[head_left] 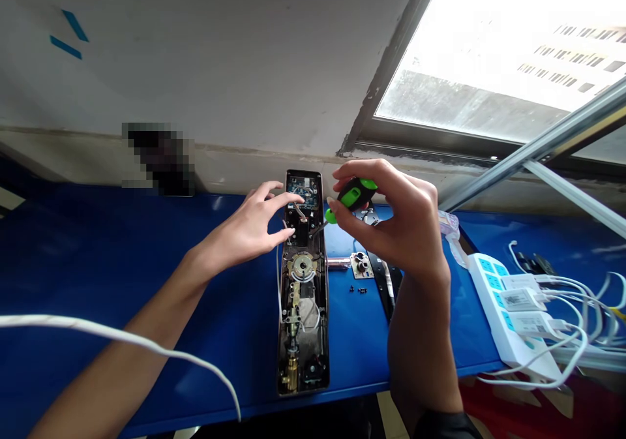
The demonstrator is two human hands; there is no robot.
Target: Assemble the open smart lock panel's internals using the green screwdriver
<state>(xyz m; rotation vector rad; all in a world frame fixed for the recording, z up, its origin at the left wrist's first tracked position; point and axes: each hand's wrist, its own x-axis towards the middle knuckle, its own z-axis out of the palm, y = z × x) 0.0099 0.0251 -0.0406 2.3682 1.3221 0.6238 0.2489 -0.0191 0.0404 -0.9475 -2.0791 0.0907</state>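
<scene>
A long, dark, open housing (319,354) lies lengthwise on the blue table, with a circuit board (304,191) at its far end and metal mechanism parts further down. My left hand (252,224) rests at the housing's left edge near the board, fingers spread and holding nothing. A green and black screwdriver (351,197) is gripped in my right hand (391,214). Its shaft slants down to the left, and the tip reaches the inside of the housing below the circuit board. Thin wires run between the left hand's fingers and the board area.
Right of the housing are a small metal-plated part (362,265), several black screws (358,289) and a long black panel (379,266) partly behind my right arm. A white power strip (499,308) with plugged-in chargers stands far right. A white cable (147,342) crosses my left forearm.
</scene>
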